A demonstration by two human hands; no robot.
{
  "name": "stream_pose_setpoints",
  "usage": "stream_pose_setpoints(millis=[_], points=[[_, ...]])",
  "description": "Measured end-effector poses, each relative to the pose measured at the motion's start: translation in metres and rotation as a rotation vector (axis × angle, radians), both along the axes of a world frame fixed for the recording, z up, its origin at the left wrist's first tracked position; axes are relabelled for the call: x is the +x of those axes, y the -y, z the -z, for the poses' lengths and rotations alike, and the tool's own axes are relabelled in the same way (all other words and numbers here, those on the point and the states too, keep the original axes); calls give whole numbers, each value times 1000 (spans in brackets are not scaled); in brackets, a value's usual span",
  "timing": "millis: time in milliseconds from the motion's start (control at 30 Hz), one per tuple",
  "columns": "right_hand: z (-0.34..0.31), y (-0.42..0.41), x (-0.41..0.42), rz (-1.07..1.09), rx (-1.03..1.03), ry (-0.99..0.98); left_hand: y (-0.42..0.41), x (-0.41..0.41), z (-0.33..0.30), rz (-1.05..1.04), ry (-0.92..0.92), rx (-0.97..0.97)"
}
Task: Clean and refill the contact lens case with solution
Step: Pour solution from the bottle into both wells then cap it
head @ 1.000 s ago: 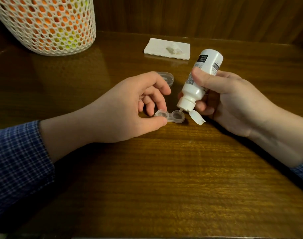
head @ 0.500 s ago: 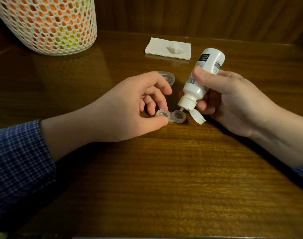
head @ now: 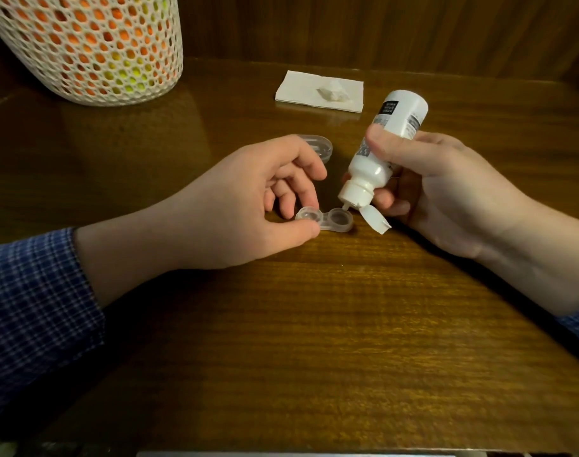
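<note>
wood table [head: 314, 324] | case [head: 325, 221] held flat by left hand [head: 235, 206], pinched at left well | bottle [head: 383, 150] gripped inverted by right hand [head: 446, 189], nozzle over right well | step: refill | next: left well to be filled, lid [head: 90, 147] behind to be fitted

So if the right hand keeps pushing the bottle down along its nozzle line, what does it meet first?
Most likely the right-hand well of the contact lens case. The right hand tilts the solution bottle nozzle-down right over that well's rim; whether it already touches is unclear.
</note>
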State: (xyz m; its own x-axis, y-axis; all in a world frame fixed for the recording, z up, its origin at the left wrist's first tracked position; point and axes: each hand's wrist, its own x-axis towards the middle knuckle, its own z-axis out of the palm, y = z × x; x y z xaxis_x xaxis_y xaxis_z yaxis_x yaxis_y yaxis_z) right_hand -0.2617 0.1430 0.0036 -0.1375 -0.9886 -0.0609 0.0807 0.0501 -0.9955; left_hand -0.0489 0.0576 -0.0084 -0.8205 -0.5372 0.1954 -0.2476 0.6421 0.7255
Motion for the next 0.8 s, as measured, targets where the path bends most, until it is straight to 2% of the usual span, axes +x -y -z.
stream_pose_setpoints(millis=[433, 800], points=[[0, -1, 3, -7, -4, -29, -1, 0, 1, 1, -4, 7], [-7, 1, -7, 149, 92, 299, -4, 1, -1, 12, 40, -74]])
